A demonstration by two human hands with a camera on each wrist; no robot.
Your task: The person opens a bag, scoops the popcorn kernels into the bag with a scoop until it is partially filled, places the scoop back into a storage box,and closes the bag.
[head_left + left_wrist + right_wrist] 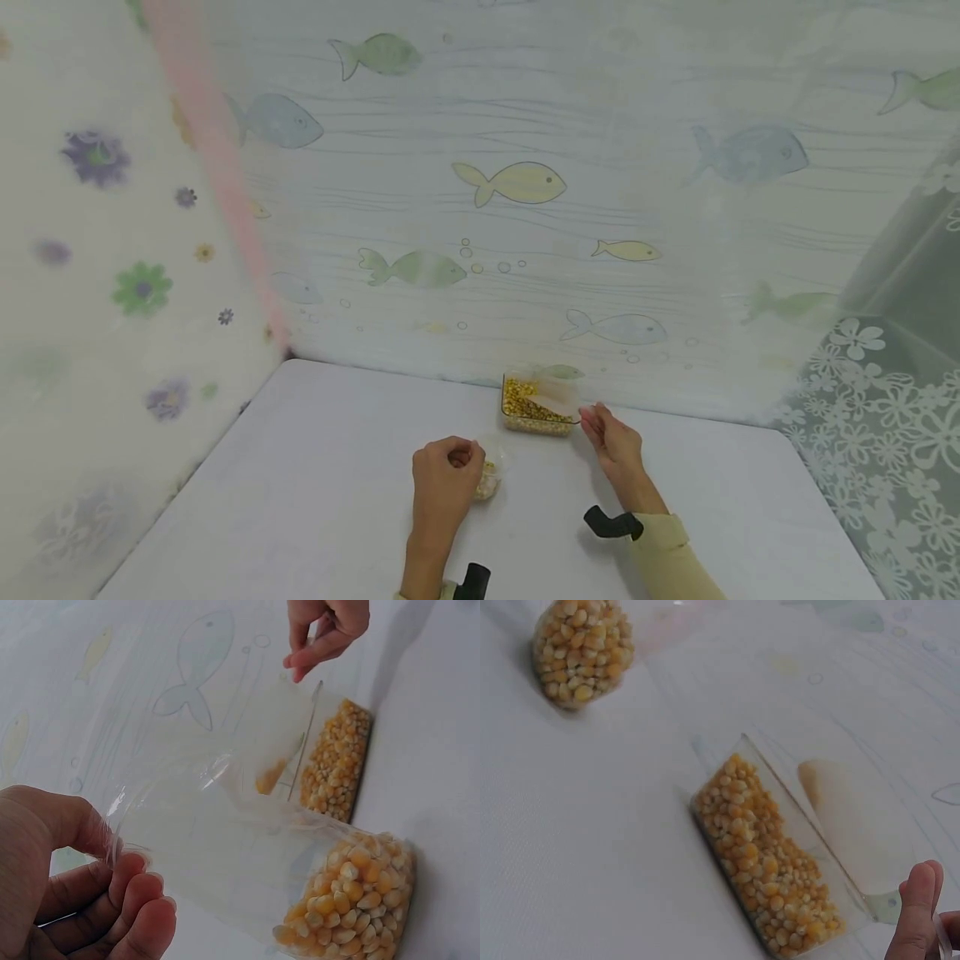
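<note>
My left hand (447, 477) pinches the mouth of a clear plastic bag (214, 862) between thumb and fingertips. Yellow corn kernels (352, 900) fill the bottom of the bag, which rests on the table. My right hand (617, 450) grips the thin handle of a translucent whitish scoop (862, 832). The scoop's bowl is over a clear rectangular container (536, 427) of corn kernels, with some kernels visible at its tip. Most of the scoop's handle is hidden by the right fingers (919, 896).
A white-covered table (330, 483) lies beneath everything. Behind it hangs a pale curtain (510, 275) printed with fish, close to the container. A flower-print sheet (142, 350) borders the left side, and lacy white fabric (892, 417) the right.
</note>
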